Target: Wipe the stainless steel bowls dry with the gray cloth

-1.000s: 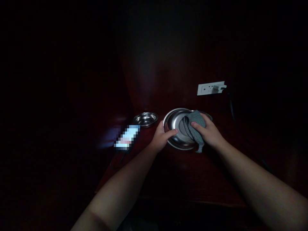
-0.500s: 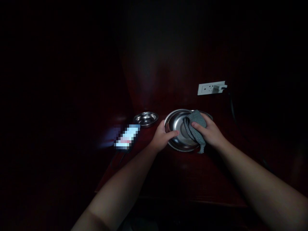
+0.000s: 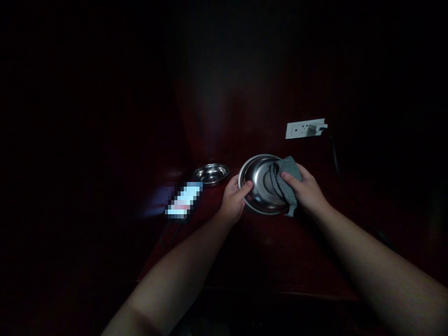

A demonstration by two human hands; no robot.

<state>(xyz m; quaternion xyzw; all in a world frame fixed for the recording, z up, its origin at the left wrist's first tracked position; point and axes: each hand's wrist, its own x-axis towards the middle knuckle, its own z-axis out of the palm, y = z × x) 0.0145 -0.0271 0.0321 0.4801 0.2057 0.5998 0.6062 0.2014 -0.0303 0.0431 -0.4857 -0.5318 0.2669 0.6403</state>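
Dark red tabletop (image 3: pixel 266 261); arms (image 3: pixel 175 280) outstretched, fingers (image 3: pixel 247 186) gripping bowl (image 3: pixel 259 179), cloth (image 3: pixel 291 167).

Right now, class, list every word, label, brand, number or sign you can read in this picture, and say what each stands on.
No text can be read.
Phone-like device: screen pixelated, unreadable.
Wall socket: any marking is too small to read.
Held bowl, other bowl, cloth: no lettering shows.
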